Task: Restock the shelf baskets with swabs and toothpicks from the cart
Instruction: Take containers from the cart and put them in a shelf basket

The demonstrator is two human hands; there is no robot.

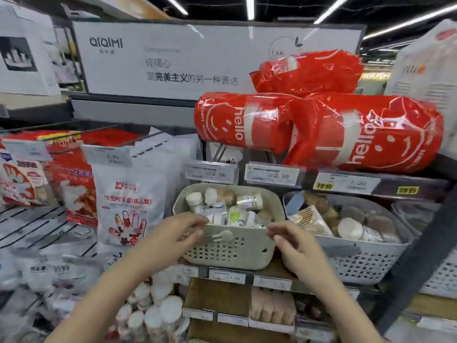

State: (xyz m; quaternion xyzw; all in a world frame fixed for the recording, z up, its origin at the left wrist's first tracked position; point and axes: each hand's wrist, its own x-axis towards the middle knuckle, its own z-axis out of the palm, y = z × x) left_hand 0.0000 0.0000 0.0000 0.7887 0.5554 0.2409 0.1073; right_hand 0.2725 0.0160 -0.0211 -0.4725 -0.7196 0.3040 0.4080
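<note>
A beige perforated basket (230,251) stands on the shelf in front of me, holding several small tubs and packs of swabs and toothpicks (223,209). My left hand (178,231) is at the basket's front left rim, fingers loosely curled and touching the edge. At the front right corner of the rim, my right hand (294,243) also has its fingers loosely curled. Neither hand clearly grips anything. A grey basket (356,261) to the right holds round tubs and a flat toothpick pack (311,221).
Red "hello" bags (321,129) lie on the shelf above the baskets. White glove packs (128,194) hang at left over a wire rack. Round white tubs (153,315) sit low at centre left. Price tags (272,174) line the shelf edge.
</note>
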